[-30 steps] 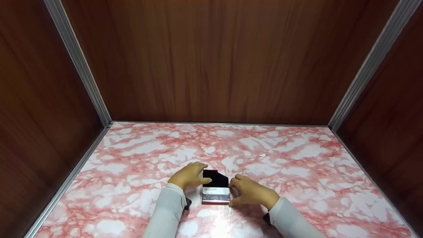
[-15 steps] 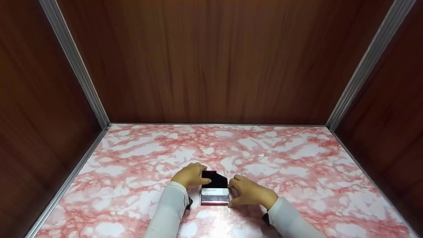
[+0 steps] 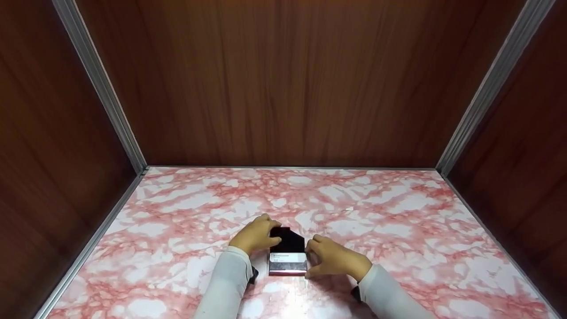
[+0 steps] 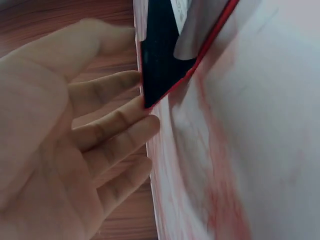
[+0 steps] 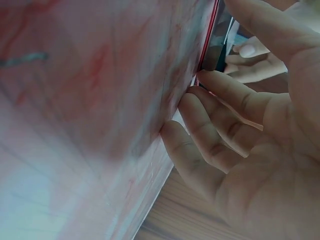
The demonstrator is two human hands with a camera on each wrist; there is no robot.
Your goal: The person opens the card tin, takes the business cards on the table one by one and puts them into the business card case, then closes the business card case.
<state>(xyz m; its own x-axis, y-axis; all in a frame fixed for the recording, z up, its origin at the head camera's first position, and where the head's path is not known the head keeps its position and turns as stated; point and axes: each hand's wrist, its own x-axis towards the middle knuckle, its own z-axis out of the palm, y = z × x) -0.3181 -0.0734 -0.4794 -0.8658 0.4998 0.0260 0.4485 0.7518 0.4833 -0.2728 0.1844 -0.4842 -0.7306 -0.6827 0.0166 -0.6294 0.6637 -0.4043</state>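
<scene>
A small flat case lies on the table before me, red at its edges. Its near half is shiny, with a white label strip across it. Beyond that spreads a black flap with one slanted corner. My left hand pinches the flap's left side between thumb and fingers. In the left wrist view, those fingertips meet the red-edged corner of the black flap. At the case's right side, my right hand holds the edge with thumb and curled fingers. The case's underside is hidden.
The table has a red and white marbled top. Brown wood-grain panels stand at the back and both sides, joined by grey metal corner posts. Dark wrist cameras sit below the sleeves.
My left hand has shifted slightly on the flap, its fingers now a little higher. The right hand keeps its place at the case's right edge. The case lies almost where it was.
</scene>
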